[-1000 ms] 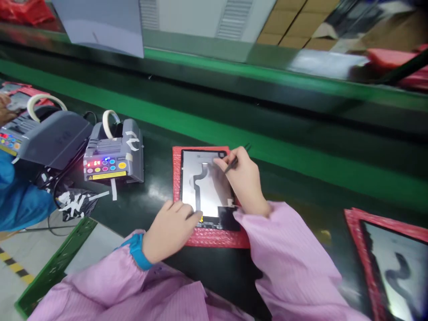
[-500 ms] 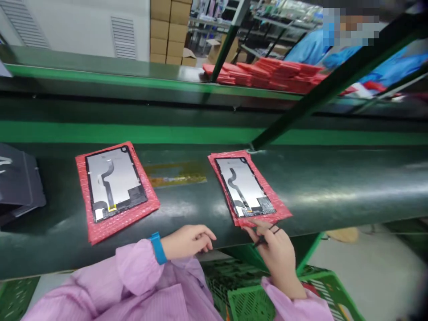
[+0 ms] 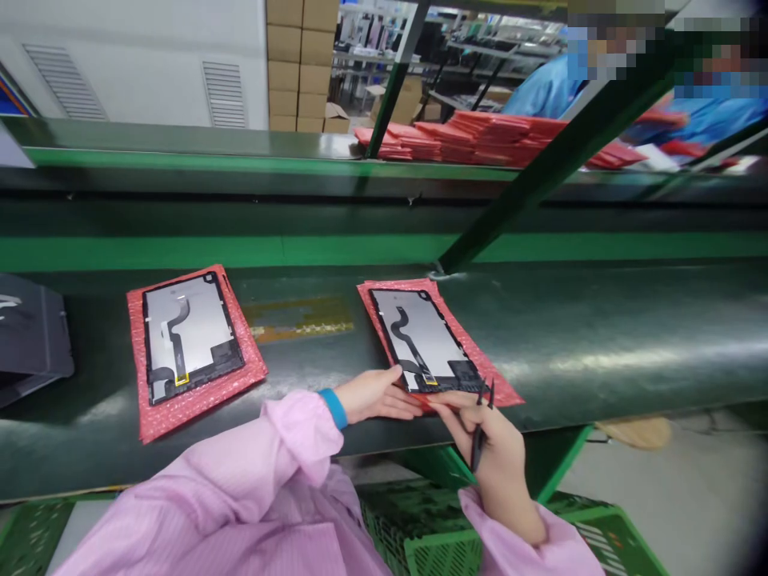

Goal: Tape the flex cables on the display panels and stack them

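Observation:
Two tablet panels lie on red bubble-wrap mats on the dark green belt. The right panel (image 3: 423,340) rests on its mat (image 3: 480,372) at the belt's near edge. My left hand (image 3: 375,394) grips the mat's near left corner, thumb on top. My right hand (image 3: 489,448) pinches the mat's near edge while holding black tweezers (image 3: 482,424) with tips pointing up. The left panel (image 3: 187,336) on its own mat (image 3: 198,396) lies untouched farther left.
A dark grey machine (image 3: 30,336) sits at the far left of the belt (image 3: 600,336). A green diagonal frame bar (image 3: 540,160) crosses above. Stacked red mats (image 3: 480,136) lie on the far shelf. Co-workers in blue stand beyond. Green crates (image 3: 444,520) sit below.
My view swung right from the first panel and tape dispensers. My left hand reached forward from the belt edge onto the right mat's corner. My right hand turned the tweezers upright.

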A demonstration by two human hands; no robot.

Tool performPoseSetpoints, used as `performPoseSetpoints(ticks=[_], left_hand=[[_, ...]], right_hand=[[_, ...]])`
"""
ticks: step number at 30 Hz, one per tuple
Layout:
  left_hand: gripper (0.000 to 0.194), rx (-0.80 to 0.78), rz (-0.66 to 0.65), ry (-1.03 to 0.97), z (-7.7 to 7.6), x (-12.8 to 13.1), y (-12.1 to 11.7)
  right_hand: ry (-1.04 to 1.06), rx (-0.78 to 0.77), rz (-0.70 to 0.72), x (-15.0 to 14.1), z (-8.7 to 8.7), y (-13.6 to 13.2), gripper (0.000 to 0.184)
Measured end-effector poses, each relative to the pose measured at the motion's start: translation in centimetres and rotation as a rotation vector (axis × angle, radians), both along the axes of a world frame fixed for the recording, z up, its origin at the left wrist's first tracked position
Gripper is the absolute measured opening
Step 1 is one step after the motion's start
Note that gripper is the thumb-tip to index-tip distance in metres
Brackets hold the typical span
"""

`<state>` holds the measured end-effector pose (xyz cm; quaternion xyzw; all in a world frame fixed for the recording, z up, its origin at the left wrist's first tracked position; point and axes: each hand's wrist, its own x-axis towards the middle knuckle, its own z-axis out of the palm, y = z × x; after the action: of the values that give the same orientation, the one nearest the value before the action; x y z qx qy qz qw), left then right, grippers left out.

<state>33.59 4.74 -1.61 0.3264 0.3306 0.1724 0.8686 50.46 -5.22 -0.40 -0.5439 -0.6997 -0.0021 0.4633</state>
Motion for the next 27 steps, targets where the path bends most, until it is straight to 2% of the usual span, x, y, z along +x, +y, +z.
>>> performPoseSetpoints(ticks=[3, 4, 6, 8, 9, 11, 14, 17, 18, 21, 24, 27], left_hand=[[0.041, 0.011, 0.158, -0.043, 0.6, 2.1, 0.9], [0.047, 0.021, 0.210, -0.050, 0.8, 2.2, 1.1], [0.060, 0.042, 0.283, -0.065, 1.2, 1.4, 1.1], [0.068, 0.077, 0.338, -0.085, 1.8, -0.9, 0.8], [0.070, 0.096, 0.368, -0.096, 2.2, -2.5, 0.5], [0.075, 0.160, 0.419, -0.112, 3.1, -6.2, -0.1], [0.077, 0.332, 0.458, -0.082, 4.5, -12.2, -1.1], [0.049, 0.524, 0.577, 0.146, 5.6, -18.0, -1.6], [0.040, 0.588, 0.631, 0.290, 5.9, -19.9, -1.6], [0.029, 0.723, 0.768, 0.726, 6.2, -25.2, -1.4], [0.017, 0.715, 0.873, 0.971, 6.0, -29.3, -1.1], [0.014, 0.668, 0.904, 1.132, 5.2, -31.5, -1.1]], right_hand=[[0.114, -0.064, 0.028, -1.3, 0.6, 0.4, 0.043], [0.162, -0.082, -0.014, -1.5, 0.6, 0.6, 0.041], [0.292, -0.104, -0.191, -1.3, 0.3, 1.2, 0.040], [0.458, -0.126, -0.345, -1.0, -0.1, 2.2, 0.055], [0.539, -0.161, -0.363, -1.0, -0.3, 2.8, 0.063], [0.673, -0.270, -0.305, -2.1, -0.3, 4.1, 0.070], [0.753, -0.419, -0.198, -6.4, 0.4, 6.1, 0.058], [0.790, -0.493, -0.103, -12.2, 1.5, 7.8, 0.049], [0.811, -0.518, -0.065, -14.1, 1.8, 8.4, 0.049], [0.859, -0.570, 0.066, -18.7, 1.8, 10.6, 0.051], [0.828, -0.569, 0.177, -21.9, 1.3, 12.9, 0.053], [0.779, -0.586, 0.220, -23.8, 1.0, 14.5, 0.054]])
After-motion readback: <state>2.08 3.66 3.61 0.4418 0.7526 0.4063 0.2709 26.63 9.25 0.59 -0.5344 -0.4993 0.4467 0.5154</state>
